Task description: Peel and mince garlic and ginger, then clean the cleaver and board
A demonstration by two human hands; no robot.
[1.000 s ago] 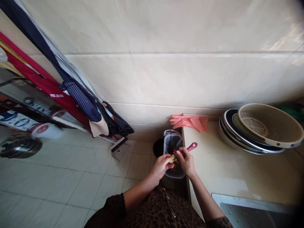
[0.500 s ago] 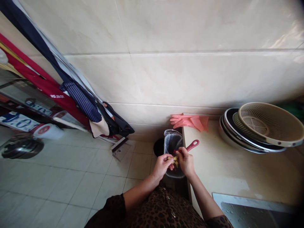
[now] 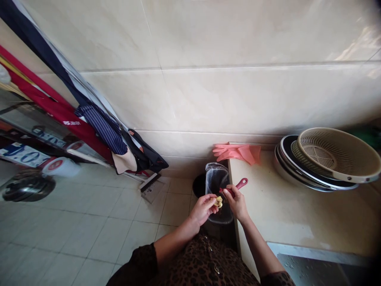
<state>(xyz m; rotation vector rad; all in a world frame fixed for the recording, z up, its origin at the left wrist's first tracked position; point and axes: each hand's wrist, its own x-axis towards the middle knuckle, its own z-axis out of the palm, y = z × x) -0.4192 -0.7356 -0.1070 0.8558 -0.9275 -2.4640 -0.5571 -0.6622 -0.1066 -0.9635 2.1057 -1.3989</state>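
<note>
Red cloth at left had white lettering, too blurry to read tbh. Small yellowish knobbly lump sat pinched in left hand, over clear bin beside desk. Right hand was closed round red-handled peeler, blade end right by lump.

A small, knobbly pale-yellow piece sits pinched in the left hand. The red-handled peeler lies gripped in the right hand, its head just beside the piece.

Home kitchen, tiled wall, counter, colander, rubber gloves
</note>
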